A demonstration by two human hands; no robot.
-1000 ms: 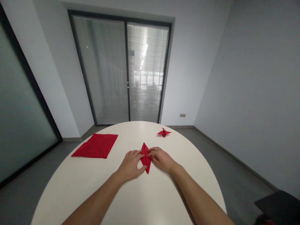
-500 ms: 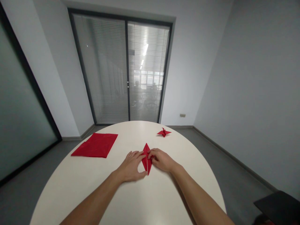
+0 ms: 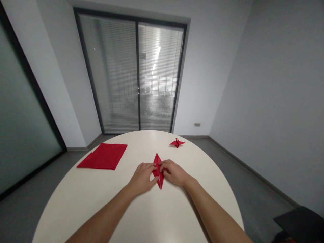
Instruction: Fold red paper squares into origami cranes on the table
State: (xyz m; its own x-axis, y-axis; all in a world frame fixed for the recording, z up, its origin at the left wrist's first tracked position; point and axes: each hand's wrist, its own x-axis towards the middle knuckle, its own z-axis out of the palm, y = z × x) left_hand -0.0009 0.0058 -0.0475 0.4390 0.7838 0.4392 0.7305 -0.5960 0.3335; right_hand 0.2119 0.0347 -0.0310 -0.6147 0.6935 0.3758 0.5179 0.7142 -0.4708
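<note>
A narrow, diamond-shaped piece of folded red paper (image 3: 158,161) lies flat on the round white table (image 3: 101,202), pointing away from me. My left hand (image 3: 142,178) presses its left side, fingers curled with the thumb at the lower edge. My right hand (image 3: 174,172) holds the right side, fingertips pinching at the middle crease. Both hands hide much of the paper's middle.
A stack of red paper sheets (image 3: 103,156) lies at the table's left. A finished red paper crane (image 3: 177,143) stands at the far right of the table. A dark object (image 3: 301,221) sits at the lower right. Glass doors with blinds (image 3: 134,74) are behind the table.
The hands have shifted slightly on the folded paper, and its lower part now shows a thin split down the middle. Nothing else has moved.
</note>
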